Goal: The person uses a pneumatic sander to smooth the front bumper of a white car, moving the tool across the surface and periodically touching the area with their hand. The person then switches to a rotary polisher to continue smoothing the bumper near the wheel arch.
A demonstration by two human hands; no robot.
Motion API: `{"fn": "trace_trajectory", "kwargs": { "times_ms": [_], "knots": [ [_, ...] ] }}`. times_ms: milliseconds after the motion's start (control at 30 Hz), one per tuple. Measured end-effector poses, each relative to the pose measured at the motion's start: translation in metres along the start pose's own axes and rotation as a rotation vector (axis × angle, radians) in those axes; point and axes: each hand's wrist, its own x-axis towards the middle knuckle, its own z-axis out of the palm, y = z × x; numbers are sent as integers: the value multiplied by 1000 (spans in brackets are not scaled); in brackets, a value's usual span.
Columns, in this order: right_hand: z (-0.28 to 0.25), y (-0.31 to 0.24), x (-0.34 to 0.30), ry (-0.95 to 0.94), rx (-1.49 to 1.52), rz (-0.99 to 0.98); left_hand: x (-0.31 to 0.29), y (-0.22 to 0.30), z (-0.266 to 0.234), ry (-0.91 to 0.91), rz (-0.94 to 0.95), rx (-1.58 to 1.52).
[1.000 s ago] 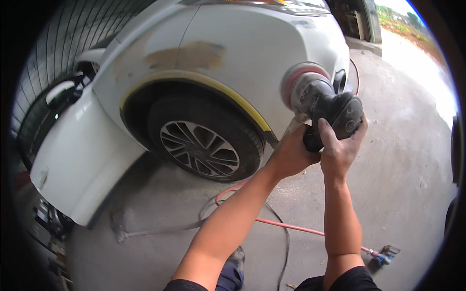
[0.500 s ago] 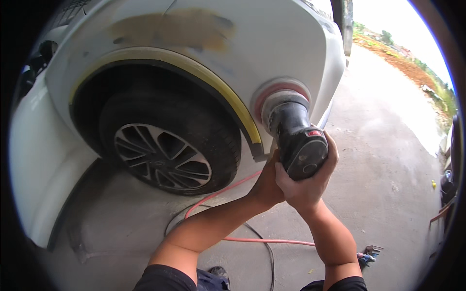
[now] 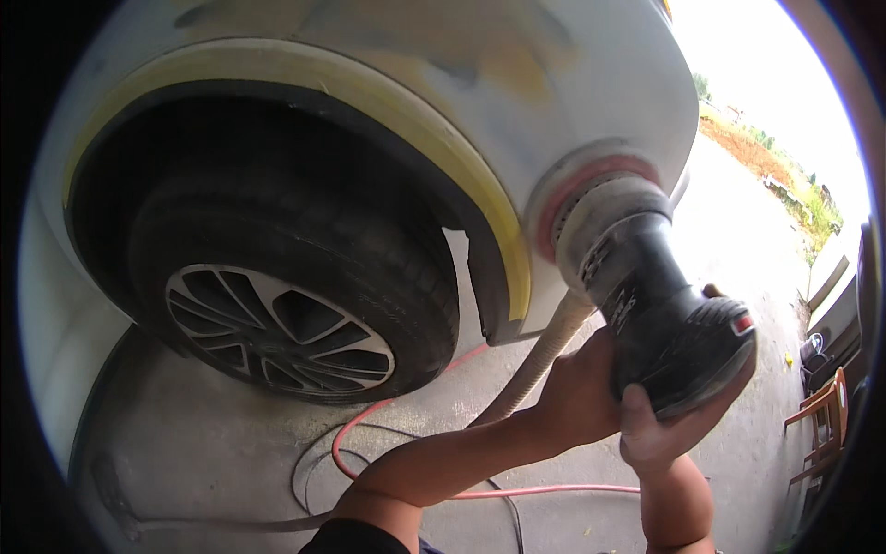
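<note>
Both my hands hold a black and grey power sander [image 3: 646, 272], its round pad with a red rim against the white car's body panel [image 3: 609, 111] just behind the wheel arch. My left hand [image 3: 580, 392] is closed on the sander's body from the left. Around its rear end wraps my right hand [image 3: 688, 429], thumb on the near side. A pale ribbed hose [image 3: 540, 360] runs down from the sander behind my left hand. Yellow masking tape [image 3: 471, 166] lines the arch edge. Above, the panel carries a sanded brownish patch [image 3: 461, 37].
The car's wheel [image 3: 277, 323] stands inside the arch, left of the sander. A red hose [image 3: 554, 492] and a dark cable [image 3: 300, 471] lie across the concrete floor [image 3: 231, 443]. A brown wooden chair [image 3: 821, 411] is at the far right, beside other items.
My view has come closer to the wheel arch. The sander appears larger and further right, still against the panel. The pale ribbed hose and the chair now show more fully.
</note>
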Motion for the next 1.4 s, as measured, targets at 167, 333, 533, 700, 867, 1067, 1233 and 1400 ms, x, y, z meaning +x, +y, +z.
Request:
{"fn": "trace_trajectory", "kwargs": {
  "times_ms": [167, 333, 533, 700, 867, 1067, 1233, 1400],
  "knots": [
    [11, 1, 0, 45, 98, 29, 1, 6, -8, 19, 53, 70],
    [4, 3, 2, -23, 110, 100, 5, 14, -6, 61, 188, 60],
    [-10, 24, -13, -49, 18, 50, -1, 10, 9, 96, 157, 90],
    [-9, 20, -9, -96, 61, -24, -1, 4, 11, 141, 234, 99],
    [-18, 38, 24, -259, 464, -67, 3, -8, 13, 127, 185, 166],
    [-21, 54, 4, -169, 411, -26, 3, -26, 19, 119, 139, 242],
    [-10, 55, 1, -54, 403, -57, -3, -30, 21, 55, -58, 189],
    [-9, 34, 7, -96, 259, -99, -3, -5, 3, 4, -75, 150]
  ]
}}
